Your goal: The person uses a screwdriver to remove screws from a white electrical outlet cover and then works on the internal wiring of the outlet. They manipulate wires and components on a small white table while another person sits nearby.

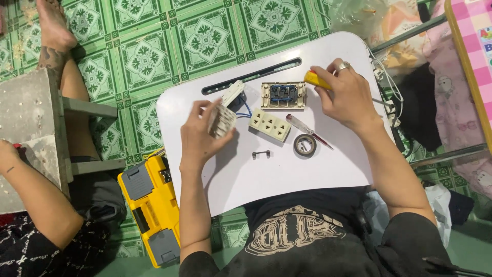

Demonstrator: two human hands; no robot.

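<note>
My left hand grips a cream socket module with blue wires trailing from it, over a small white lap table. My right hand is closed on a yellow-handled screwdriver, just right of an opened wall-box back plate with blue parts. A cream socket faceplate lies between the hands. A red tester screwdriver, a roll of black tape and a small metal bracket lie on the table.
A yellow toolbox sits on the green patterned tile floor left of the table. Another person's arm and leg are at the far left by a grey block. Bags and pink cloth crowd the right.
</note>
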